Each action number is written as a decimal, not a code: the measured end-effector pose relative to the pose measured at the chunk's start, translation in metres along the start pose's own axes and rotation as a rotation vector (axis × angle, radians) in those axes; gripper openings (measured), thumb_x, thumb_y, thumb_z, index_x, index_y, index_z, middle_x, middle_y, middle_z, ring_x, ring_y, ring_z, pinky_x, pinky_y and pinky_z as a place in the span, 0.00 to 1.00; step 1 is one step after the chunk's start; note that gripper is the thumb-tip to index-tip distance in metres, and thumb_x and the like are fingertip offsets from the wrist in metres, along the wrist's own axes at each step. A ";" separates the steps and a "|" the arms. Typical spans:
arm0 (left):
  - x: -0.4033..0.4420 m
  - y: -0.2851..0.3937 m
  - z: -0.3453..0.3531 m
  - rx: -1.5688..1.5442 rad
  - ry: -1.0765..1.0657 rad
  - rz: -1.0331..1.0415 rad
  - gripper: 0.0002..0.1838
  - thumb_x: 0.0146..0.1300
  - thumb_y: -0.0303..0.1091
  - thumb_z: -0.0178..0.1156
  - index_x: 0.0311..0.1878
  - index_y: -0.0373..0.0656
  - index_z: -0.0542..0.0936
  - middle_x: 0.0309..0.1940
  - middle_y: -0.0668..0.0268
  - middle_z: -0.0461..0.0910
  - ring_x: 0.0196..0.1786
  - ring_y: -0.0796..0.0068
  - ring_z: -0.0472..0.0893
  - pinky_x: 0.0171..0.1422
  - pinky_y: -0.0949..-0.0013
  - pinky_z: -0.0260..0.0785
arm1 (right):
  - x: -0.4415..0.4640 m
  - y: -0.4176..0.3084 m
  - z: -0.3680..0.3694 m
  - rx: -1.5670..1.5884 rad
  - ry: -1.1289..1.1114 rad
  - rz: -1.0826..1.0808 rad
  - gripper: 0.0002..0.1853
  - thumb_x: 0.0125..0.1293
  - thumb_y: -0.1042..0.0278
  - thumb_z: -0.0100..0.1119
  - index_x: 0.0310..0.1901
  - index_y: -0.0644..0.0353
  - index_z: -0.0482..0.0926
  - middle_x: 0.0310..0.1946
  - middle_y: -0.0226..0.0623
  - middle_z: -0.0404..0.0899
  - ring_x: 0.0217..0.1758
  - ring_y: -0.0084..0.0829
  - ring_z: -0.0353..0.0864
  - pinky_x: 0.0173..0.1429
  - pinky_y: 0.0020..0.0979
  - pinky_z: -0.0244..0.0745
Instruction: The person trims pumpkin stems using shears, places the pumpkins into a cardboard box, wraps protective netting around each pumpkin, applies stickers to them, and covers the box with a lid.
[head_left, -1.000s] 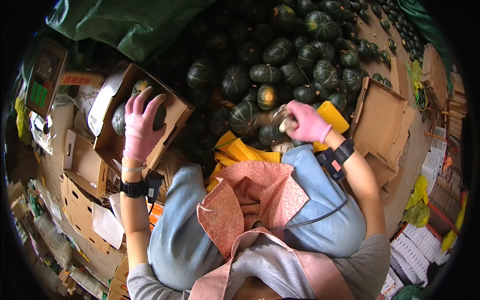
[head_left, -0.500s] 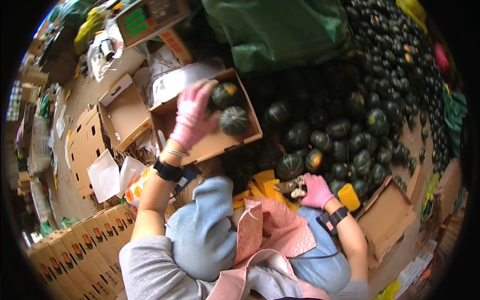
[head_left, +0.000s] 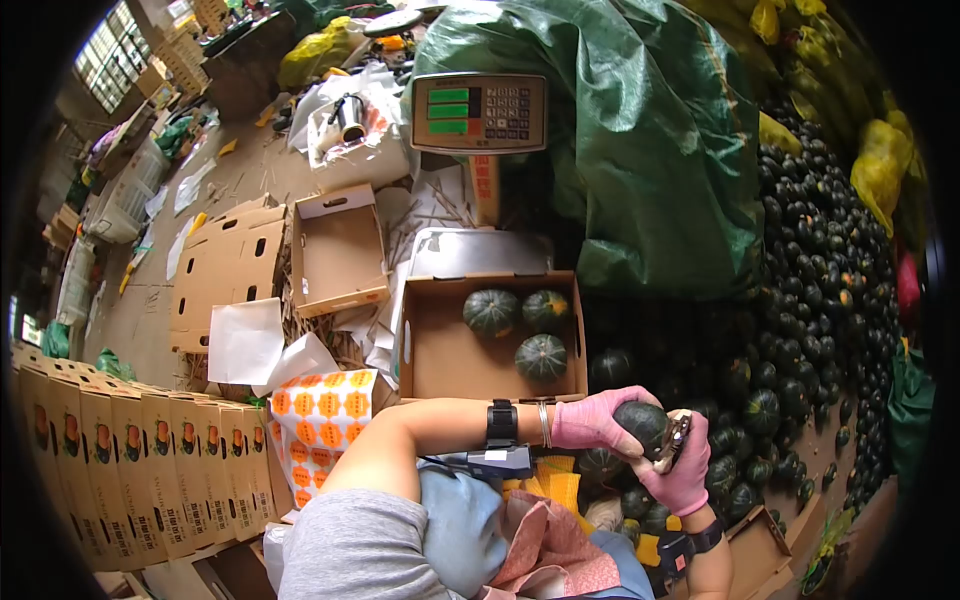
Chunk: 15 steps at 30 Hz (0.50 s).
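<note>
My left hand, in a pink glove, is closed around a small dark green pumpkin in front of my lap. My right hand, also gloved in pink, grips metal clippers pressed close against the pumpkin's right side. Whether the blades touch the stem cannot be made out. Up and to the left, an open cardboard box holds three pumpkins, among them a ribbed one near its right wall. More loose pumpkins are heaped beside and beyond my right hand.
Behind the box stand a metal scale plate and its display. A green tarp covers something at the back. Another open box, a sheet of orange stickers and a row of printed cartons lie to the left.
My left hand has left the box and come right, now holding a pumpkin. My right hand has brought the clippers against it. Three pumpkins now show in the box; the view has turned.
</note>
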<state>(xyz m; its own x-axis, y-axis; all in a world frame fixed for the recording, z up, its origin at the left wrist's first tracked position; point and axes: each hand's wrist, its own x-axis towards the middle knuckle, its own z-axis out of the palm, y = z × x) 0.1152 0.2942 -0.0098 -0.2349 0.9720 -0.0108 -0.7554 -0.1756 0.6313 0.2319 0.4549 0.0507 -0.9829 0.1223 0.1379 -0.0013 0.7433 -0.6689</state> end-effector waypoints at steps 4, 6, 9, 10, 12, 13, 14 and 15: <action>-0.013 0.015 -0.020 -0.222 -0.074 0.080 0.38 0.50 0.46 0.74 0.61 0.45 0.67 0.55 0.62 0.74 0.56 0.64 0.77 0.54 0.58 0.77 | 0.002 0.001 -0.009 0.491 -0.046 0.195 0.27 0.42 0.72 0.67 0.46 0.60 0.67 0.39 0.33 0.72 0.43 0.27 0.73 0.53 0.30 0.71; -0.021 0.027 -0.023 -0.445 -0.169 0.033 0.38 0.59 0.65 0.57 0.64 0.48 0.66 0.58 0.57 0.73 0.60 0.56 0.74 0.59 0.52 0.72 | 0.002 0.004 -0.013 0.561 -0.014 0.252 0.27 0.42 0.73 0.66 0.46 0.60 0.67 0.39 0.31 0.70 0.44 0.26 0.71 0.55 0.29 0.68; -0.017 0.039 -0.032 -0.629 0.136 0.086 0.40 0.62 0.73 0.40 0.65 0.51 0.67 0.65 0.52 0.67 0.66 0.48 0.68 0.63 0.39 0.65 | 0.002 0.000 -0.011 0.330 0.046 0.303 0.26 0.44 0.70 0.68 0.45 0.59 0.67 0.37 0.32 0.72 0.41 0.26 0.73 0.47 0.32 0.71; -0.019 0.034 -0.039 -0.707 0.161 0.094 0.39 0.63 0.73 0.40 0.65 0.51 0.67 0.66 0.52 0.66 0.67 0.47 0.68 0.63 0.38 0.65 | 0.005 -0.013 -0.013 0.152 0.048 0.374 0.27 0.44 0.66 0.71 0.45 0.59 0.68 0.37 0.37 0.74 0.39 0.33 0.76 0.45 0.35 0.73; -0.025 0.031 -0.042 -0.820 0.179 0.079 0.39 0.63 0.72 0.40 0.66 0.53 0.68 0.67 0.52 0.65 0.67 0.47 0.68 0.63 0.37 0.65 | 0.002 0.011 -0.002 -0.228 0.118 0.155 0.32 0.41 0.59 0.73 0.46 0.60 0.69 0.40 0.41 0.75 0.46 0.46 0.75 0.53 0.44 0.70; -0.027 0.034 -0.037 -0.854 0.178 0.063 0.39 0.64 0.72 0.40 0.66 0.53 0.68 0.67 0.53 0.66 0.66 0.46 0.69 0.63 0.37 0.65 | 0.004 0.007 0.001 -0.343 0.109 0.118 0.32 0.40 0.57 0.72 0.46 0.60 0.69 0.41 0.41 0.74 0.48 0.46 0.73 0.56 0.45 0.66; -0.027 0.034 -0.036 -0.841 0.156 0.044 0.39 0.64 0.72 0.39 0.67 0.53 0.67 0.66 0.53 0.66 0.65 0.46 0.70 0.62 0.37 0.66 | 0.005 0.013 0.004 -0.431 0.131 0.045 0.31 0.40 0.56 0.71 0.46 0.59 0.69 0.40 0.41 0.74 0.47 0.46 0.73 0.58 0.44 0.65; -0.027 0.033 -0.037 -0.820 0.137 0.034 0.40 0.63 0.73 0.38 0.67 0.52 0.67 0.66 0.53 0.66 0.64 0.47 0.71 0.61 0.38 0.67 | 0.009 0.010 0.005 -0.467 0.132 -0.008 0.31 0.40 0.56 0.71 0.46 0.59 0.70 0.40 0.41 0.74 0.48 0.46 0.73 0.59 0.45 0.64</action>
<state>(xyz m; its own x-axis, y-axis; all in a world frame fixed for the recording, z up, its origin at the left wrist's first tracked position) 0.0739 0.2561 -0.0168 -0.2984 0.9456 -0.1300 -0.9400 -0.3147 -0.1316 0.2218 0.4605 0.0414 -0.9515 0.1748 0.2533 0.1032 0.9566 -0.2724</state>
